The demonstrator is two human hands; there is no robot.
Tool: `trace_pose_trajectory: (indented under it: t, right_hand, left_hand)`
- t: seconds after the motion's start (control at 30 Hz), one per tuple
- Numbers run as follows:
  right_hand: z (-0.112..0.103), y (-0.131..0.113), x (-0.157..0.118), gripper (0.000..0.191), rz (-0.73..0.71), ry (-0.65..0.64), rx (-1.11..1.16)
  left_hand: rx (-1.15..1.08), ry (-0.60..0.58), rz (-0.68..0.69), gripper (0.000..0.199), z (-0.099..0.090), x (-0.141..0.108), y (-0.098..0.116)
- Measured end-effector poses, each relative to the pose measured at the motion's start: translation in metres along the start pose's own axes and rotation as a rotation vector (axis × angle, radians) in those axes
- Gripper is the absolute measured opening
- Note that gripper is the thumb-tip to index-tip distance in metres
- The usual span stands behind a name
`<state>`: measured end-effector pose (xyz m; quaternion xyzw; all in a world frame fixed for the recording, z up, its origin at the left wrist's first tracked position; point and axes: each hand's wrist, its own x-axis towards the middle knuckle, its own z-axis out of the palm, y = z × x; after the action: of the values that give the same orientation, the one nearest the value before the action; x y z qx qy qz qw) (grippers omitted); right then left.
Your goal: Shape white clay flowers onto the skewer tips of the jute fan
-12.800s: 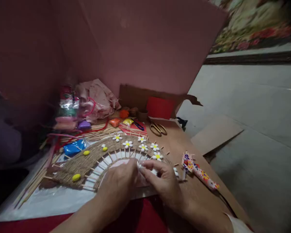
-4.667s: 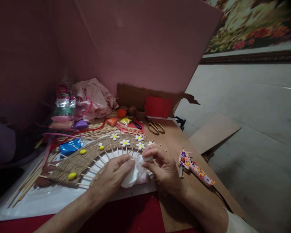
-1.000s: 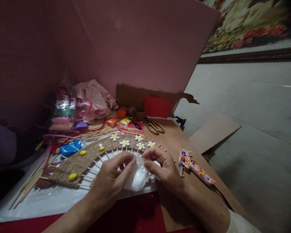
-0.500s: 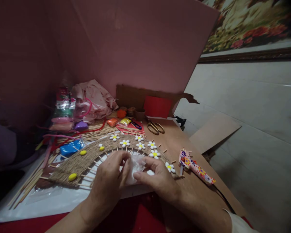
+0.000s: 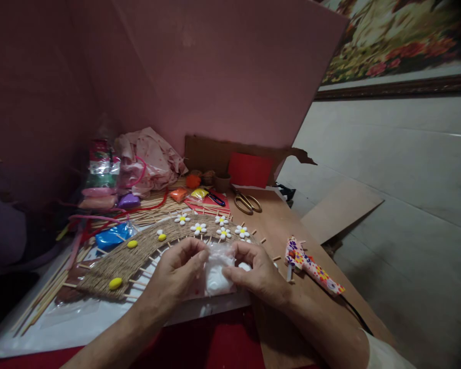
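A clear plastic bag with white clay hangs between my two hands, over the near edge of the woven arch. My left hand pinches the bag's left edge between thumb and fingers. On the other side, my right hand has its thumb and fingers closed on the bag's right part. Behind them lies the brown twine arch with short sticks along its edges. White flowers with yellow centres sit on its middle and right part, and yellow ovals on its left.
Gold-handled scissors lie behind the arch. A flower-patterned tool with a cord rests at the right. Blue clay, sticks and a pink cloth are at the left. Red paper leans on cardboard.
My hands have moved slightly apart, and the bag between them is spread wider, showing more white clay. My right hand has shifted right and now covers flowers at the arch's right end.
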<state>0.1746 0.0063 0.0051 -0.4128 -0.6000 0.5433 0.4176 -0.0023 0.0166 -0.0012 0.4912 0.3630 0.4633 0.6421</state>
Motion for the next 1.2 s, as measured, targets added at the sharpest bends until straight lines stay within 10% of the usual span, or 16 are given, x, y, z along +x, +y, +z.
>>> trace_pose_trajectory:
  t: [0.67, 0.9, 1.2]
  right_hand:
    - [0.001, -0.004, -0.005, 0.011, -0.075, -0.007, -0.226]
    - [0.008, -0.005, -0.009, 0.021, -0.029, -0.008, -0.114]
    - [0.0, -0.002, -0.002, 0.023, -0.171, 0.149, -0.178]
  left_hand:
    - [0.331, 0.005, 0.149, 0.02, 0.004, -0.008, 0.015]
    - [0.676, 0.18, 0.475, 0.014, 0.002, -0.009, 0.016]
    - [0.619, 0.157, 0.433, 0.011, 0.003, -0.009, 0.015]
